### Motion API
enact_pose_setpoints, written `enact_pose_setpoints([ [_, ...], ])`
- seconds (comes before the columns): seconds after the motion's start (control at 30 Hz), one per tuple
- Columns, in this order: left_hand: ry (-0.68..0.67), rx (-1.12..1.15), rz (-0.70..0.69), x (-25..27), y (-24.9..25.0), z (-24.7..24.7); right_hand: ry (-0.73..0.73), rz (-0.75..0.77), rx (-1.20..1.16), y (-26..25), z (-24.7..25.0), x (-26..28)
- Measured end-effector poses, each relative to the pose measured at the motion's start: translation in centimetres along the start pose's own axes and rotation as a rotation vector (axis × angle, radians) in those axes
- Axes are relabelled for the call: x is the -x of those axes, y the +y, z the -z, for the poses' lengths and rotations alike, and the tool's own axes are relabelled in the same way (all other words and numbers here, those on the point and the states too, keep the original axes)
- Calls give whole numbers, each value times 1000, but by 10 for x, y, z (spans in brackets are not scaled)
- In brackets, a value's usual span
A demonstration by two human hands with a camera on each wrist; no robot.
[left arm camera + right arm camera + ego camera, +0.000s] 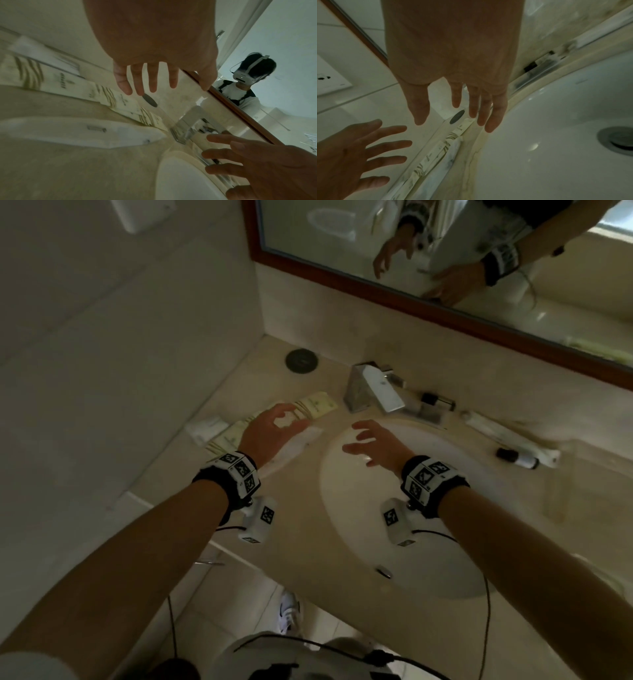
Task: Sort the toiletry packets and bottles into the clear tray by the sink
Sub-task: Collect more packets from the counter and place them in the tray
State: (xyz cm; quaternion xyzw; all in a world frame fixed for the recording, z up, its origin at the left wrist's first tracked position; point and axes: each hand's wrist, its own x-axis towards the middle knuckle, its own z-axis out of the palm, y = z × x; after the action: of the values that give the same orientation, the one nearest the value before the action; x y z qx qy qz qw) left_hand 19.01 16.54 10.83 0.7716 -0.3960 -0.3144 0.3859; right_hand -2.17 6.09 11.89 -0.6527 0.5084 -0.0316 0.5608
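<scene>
Both hands hover empty, fingers spread: the left hand (270, 428) over the cream leaf-printed paper packets (317, 404) on the beige marble surface (298, 508), the right hand (375, 445) over the white oval basin (428, 542). Looks like the reach step; next, pinching a flat packet. The small black-capped bottles (517, 457) lie right of the chrome tap (373, 388).

cream paper toiletry packets with olive wavy stripes (310, 405): flat, overlapping in a row, counter's left part near back-left corner | white plastic sachet (301, 440): flat, at basin's left rim | small clear bottles with black caps (433, 402): lying down, back edge right of tap | another black-capped bottle (517, 457): on its side, counter's right part
</scene>
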Motion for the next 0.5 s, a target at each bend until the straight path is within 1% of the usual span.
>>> enact_pose_setpoints([
  [0.1, 15, -57, 24, -14, -19, 21, -28, 1, -1, -14, -20, -15],
  [0.27, -10, -155, 55, -38, -38, 39, -34, -7, 0, -27, -41, -38],
  [0.4, -91, -311, 106, -61, -53, 38, -27, -24, 8, -30, -50, -51],
  [0.5, -142, -422, 116, -73, -57, 30, -14, -38, 5, -31, -53, -60],
])
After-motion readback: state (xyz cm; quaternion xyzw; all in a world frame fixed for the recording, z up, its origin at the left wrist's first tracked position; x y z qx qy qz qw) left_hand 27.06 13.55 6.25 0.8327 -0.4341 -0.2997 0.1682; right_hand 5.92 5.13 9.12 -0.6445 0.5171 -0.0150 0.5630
